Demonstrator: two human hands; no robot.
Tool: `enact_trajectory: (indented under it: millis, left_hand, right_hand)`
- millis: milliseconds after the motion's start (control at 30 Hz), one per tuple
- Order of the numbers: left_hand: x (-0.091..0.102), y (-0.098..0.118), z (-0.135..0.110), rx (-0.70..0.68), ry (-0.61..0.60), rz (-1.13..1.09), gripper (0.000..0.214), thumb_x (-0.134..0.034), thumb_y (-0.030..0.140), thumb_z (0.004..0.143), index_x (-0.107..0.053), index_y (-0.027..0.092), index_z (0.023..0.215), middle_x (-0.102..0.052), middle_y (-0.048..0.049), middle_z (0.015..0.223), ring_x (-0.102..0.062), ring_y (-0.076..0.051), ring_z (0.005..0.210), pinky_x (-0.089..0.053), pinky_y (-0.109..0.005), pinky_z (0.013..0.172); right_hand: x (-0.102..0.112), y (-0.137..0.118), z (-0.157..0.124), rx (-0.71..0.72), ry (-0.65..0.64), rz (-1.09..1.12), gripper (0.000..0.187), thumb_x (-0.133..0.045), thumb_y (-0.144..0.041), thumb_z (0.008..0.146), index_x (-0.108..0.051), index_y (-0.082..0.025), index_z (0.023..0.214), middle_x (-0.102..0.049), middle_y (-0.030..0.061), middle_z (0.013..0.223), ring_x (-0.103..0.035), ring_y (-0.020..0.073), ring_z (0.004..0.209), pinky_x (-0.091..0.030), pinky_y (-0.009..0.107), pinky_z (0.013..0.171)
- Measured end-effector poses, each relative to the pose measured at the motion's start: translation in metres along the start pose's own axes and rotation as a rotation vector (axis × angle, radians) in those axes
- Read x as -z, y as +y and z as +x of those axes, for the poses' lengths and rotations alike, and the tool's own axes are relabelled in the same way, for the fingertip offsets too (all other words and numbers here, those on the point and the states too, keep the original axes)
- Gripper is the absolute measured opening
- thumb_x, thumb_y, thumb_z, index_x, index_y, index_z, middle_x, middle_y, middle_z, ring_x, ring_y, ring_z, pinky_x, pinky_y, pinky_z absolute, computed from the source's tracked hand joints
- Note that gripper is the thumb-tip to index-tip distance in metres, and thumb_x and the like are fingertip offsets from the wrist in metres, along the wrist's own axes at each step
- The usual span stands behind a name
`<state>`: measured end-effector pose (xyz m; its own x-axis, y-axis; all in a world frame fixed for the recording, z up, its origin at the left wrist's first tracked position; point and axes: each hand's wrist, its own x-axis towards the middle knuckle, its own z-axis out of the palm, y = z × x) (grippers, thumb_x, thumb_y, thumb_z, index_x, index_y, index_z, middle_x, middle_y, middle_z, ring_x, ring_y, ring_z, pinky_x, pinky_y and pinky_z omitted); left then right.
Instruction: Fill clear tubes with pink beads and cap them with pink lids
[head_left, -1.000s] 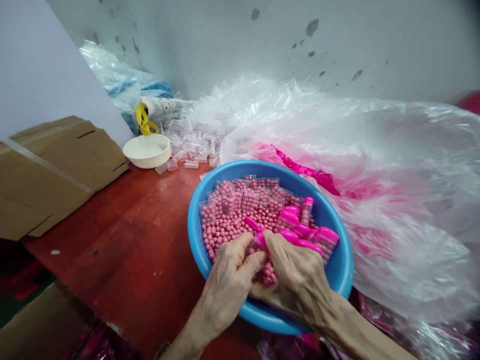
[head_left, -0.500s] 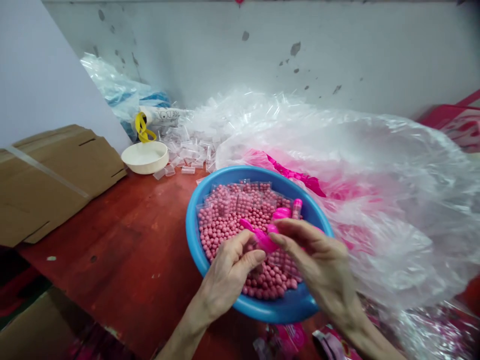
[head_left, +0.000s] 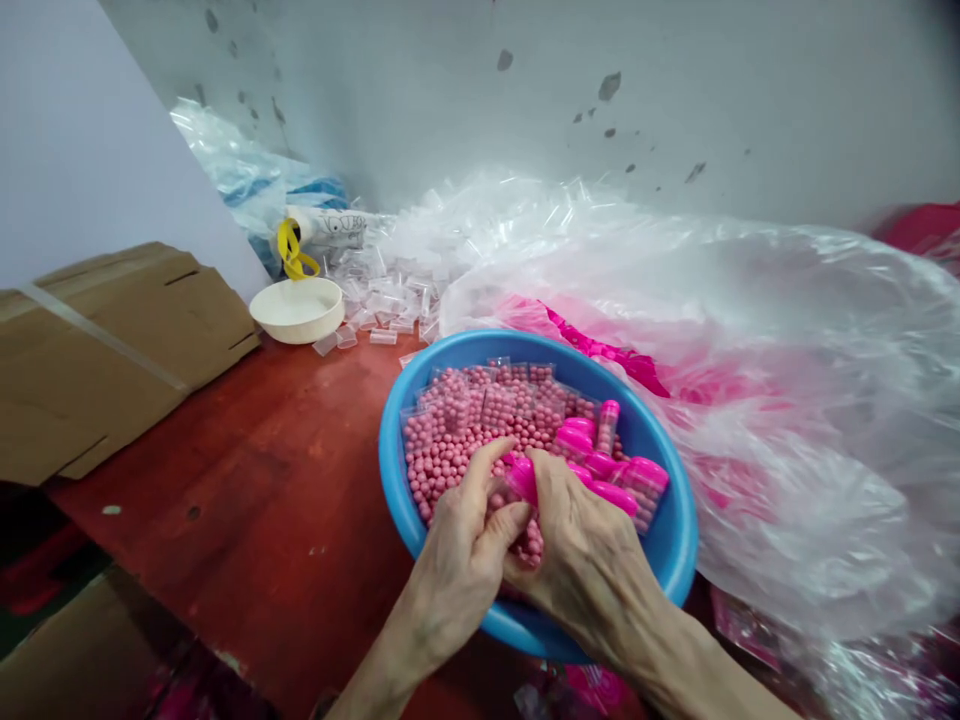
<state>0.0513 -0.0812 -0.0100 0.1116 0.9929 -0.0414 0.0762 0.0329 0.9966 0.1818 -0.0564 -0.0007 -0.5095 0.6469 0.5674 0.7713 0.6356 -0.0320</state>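
Observation:
A blue basin (head_left: 401,480) holds loose pink beads (head_left: 465,455), with small clear containers of beads near its far side. Over the middle of it, my left hand (head_left: 461,545) grips a small clear container with a pink cap (head_left: 523,480) between thumb and fingers. My right hand (head_left: 592,550) is closed against the same capped container from the right, its fingers bent down and partly hidden. Just beyond the right knuckles lie several filled containers with pink caps (head_left: 646,475). One slim pink-capped tube (head_left: 607,428) leans upright among them.
Clear plastic bags (head_left: 810,330) spread behind and right of the basin, pink pieces showing through. Empty clear tubes (head_left: 386,295) are heaped near a white dish (head_left: 298,312) and yellow tape roll (head_left: 291,248). Folded cardboard (head_left: 112,360) stands on the red table (head_left: 300,480) at left.
My right hand has moved left and down against the container, its fingers now bent over. The elongated pink flap that stuck out above my left fingers no longer shows. The view has shifted slightly.

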Motion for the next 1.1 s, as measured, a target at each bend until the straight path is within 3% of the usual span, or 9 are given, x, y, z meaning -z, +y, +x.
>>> enact_trajectory:
  millis: [100,300,533,700,800,900,1000,1100]
  left_hand:
    - [0.000,0.002,-0.003,-0.036,0.004,0.027,0.041,-0.047,0.026,0.091,-0.048,0.030,0.132,-0.066,0.0010,0.087,-0.059,-0.017,0.079,-0.044,-0.027,0.080]
    - [-0.002,0.002,-0.002,-0.048,0.095,-0.079,0.029,-0.050,0.028,0.089,-0.062,0.027,0.116,-0.067,0.0004,0.099,-0.059,-0.015,0.082,-0.045,-0.025,0.084]
    - [-0.003,0.000,0.002,-0.007,0.170,-0.032,0.023,-0.051,0.024,0.086,-0.066,0.020,0.103,-0.062,0.0015,0.069,-0.052,-0.012,0.059,-0.046,-0.024,0.069]
    - [-0.003,0.001,0.004,-0.027,0.175,-0.093,0.018,-0.052,0.023,0.085,-0.066,0.018,0.095,-0.065,0.0000,0.075,-0.058,-0.014,0.068,-0.046,-0.022,0.067]
    - [-0.004,-0.002,0.005,-0.056,0.204,-0.145,0.017,-0.052,0.021,0.085,-0.063,0.019,0.098,-0.068,-0.0031,0.092,-0.062,-0.017,0.084,-0.046,-0.024,0.076]
    - [-0.005,-0.005,0.006,-0.040,0.211,-0.194,0.022,-0.053,0.020,0.085,-0.057,0.019,0.107,-0.065,-0.0061,0.109,-0.059,-0.019,0.103,-0.044,-0.027,0.088]
    - [-0.005,-0.004,0.006,0.009,0.103,-0.282,0.034,-0.052,0.019,0.086,-0.050,0.020,0.120,-0.058,-0.0081,0.126,-0.053,-0.020,0.115,-0.039,-0.029,0.097]
    - [-0.003,0.000,0.007,0.034,-0.011,-0.382,0.045,-0.052,0.018,0.085,-0.043,0.022,0.129,-0.059,-0.0072,0.124,-0.055,-0.019,0.112,-0.039,-0.029,0.096]
  right_hand:
    - [-0.001,-0.004,0.002,0.003,0.011,-0.026,0.022,-0.040,-0.026,0.078,-0.050,-0.010,0.089,-0.058,0.0075,0.065,-0.060,0.0199,0.053,-0.046,0.027,0.043]
    - [0.001,-0.007,0.007,0.053,0.034,-0.073,0.017,-0.039,-0.025,0.079,-0.050,-0.013,0.081,-0.056,0.0037,0.059,-0.056,0.0146,0.046,-0.037,0.022,0.040]
    - [-0.003,-0.011,0.006,0.030,-0.051,-0.118,0.028,-0.042,-0.038,0.083,-0.051,-0.014,0.073,-0.055,0.0035,0.055,-0.053,0.0140,0.040,-0.028,0.023,0.038]
    - [-0.004,-0.013,0.005,-0.005,-0.045,-0.077,0.029,-0.043,-0.043,0.083,-0.048,-0.016,0.072,-0.055,0.0032,0.056,-0.053,0.0160,0.040,-0.025,0.025,0.038]
    - [-0.005,-0.012,0.005,-0.029,-0.069,-0.020,0.025,-0.046,-0.041,0.082,-0.048,-0.017,0.077,-0.057,0.0043,0.062,-0.057,0.0192,0.048,-0.028,0.026,0.040]
    - [-0.006,-0.007,0.004,-0.106,-0.130,0.120,0.026,-0.051,-0.037,0.078,-0.050,-0.014,0.089,-0.064,0.0085,0.075,-0.063,0.0220,0.060,-0.039,0.028,0.046]
    - [-0.006,0.000,0.000,-0.219,-0.174,0.293,0.045,-0.056,-0.030,0.071,-0.047,-0.010,0.110,-0.067,0.0149,0.097,-0.067,0.0253,0.080,-0.050,0.032,0.061]
    - [-0.003,0.005,-0.002,-0.312,-0.214,0.414,0.064,-0.059,-0.029,0.067,-0.040,-0.007,0.123,-0.065,0.0183,0.107,-0.066,0.0264,0.089,-0.052,0.036,0.071]
